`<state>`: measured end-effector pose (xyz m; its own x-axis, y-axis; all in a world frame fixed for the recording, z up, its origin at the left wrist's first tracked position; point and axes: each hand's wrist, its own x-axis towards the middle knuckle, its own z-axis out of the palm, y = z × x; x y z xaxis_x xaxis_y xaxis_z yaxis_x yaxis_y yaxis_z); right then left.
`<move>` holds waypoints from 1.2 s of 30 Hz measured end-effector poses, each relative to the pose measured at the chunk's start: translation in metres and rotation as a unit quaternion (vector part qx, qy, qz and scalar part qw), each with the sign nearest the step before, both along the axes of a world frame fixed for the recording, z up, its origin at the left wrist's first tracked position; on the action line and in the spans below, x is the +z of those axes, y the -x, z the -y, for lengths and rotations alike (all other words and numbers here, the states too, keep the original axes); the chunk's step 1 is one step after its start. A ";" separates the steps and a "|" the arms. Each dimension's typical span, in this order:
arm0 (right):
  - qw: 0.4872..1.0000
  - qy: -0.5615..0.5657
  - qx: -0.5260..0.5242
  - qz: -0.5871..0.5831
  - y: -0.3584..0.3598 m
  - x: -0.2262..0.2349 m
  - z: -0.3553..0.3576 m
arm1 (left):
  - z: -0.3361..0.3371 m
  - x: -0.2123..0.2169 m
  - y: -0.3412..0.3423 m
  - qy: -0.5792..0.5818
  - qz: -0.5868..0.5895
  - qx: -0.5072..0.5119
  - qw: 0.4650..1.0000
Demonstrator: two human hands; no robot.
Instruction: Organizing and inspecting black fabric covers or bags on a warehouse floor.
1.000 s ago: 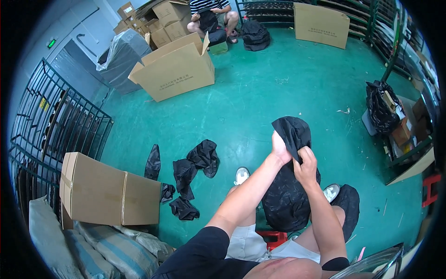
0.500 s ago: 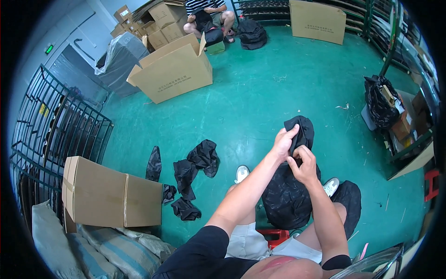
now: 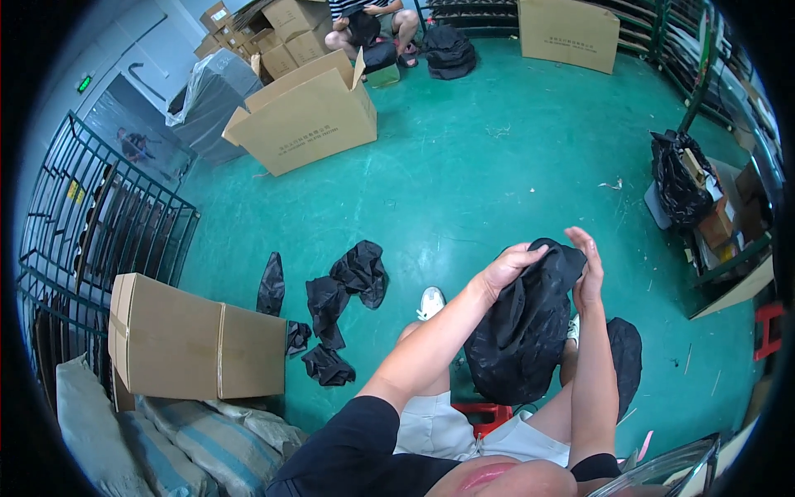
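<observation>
The left hand (image 3: 509,267) grips the near edge of a black fabric piece (image 3: 530,323), thumb on top. The right hand (image 3: 589,269) rests along the fabric's opposite edge with its fingers straight and raised; whether its thumb pinches cannot be told. The fabric hangs in folds between the legs, just beyond the red stool (image 3: 493,418). Open green floor (image 3: 464,182) spreads ahead of the stool, giving the hands wide room forward. To the stool's right, a black bundle (image 3: 625,356) lies near the right leg; to its left, crumpled black pieces (image 3: 358,273) lie before a taped carton's (image 3: 178,340) edge. Both forearms reach out past the stool, the left slanting inward, the right nearly straight, wrists raised.

Far ahead and left of the stool, an open carton (image 3: 310,124) bears two lines of dark print; a cardboard panel (image 3: 569,35), far ahead and right, carries similar lines. A yellow label (image 3: 75,192) marks the rack far left of the stool, below a lit green sign (image 3: 84,84).
</observation>
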<state>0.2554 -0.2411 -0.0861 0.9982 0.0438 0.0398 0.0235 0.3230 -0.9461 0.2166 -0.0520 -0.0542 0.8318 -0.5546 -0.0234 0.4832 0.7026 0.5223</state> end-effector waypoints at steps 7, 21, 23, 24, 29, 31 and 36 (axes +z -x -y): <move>0.923 -0.177 0.250 -0.233 0.020 -0.006 0.009 | 0.014 -0.003 -0.002 0.003 -0.049 0.026 0.998; 0.913 -0.269 0.268 -0.151 0.022 -0.001 0.016 | -0.017 0.008 0.006 -0.006 -0.013 0.020 1.000; 0.953 -0.207 0.162 -0.152 0.018 -0.017 0.039 | -0.012 0.020 0.007 -0.070 0.022 0.031 0.997; 0.943 -0.230 0.204 -0.124 0.010 -0.030 0.050 | -0.007 0.019 0.006 -0.097 0.061 0.046 0.992; 0.902 -0.319 0.257 -0.140 0.016 0.001 0.028 | -0.011 0.006 0.003 -0.106 -0.017 0.028 0.994; 0.911 -0.309 0.246 -0.119 0.010 -0.006 0.027 | -0.017 -0.002 0.000 -0.107 -0.034 0.044 0.993; 0.910 -0.323 0.221 -0.137 0.006 -0.003 0.024 | -0.022 -0.012 -0.005 -0.113 -0.073 0.112 0.985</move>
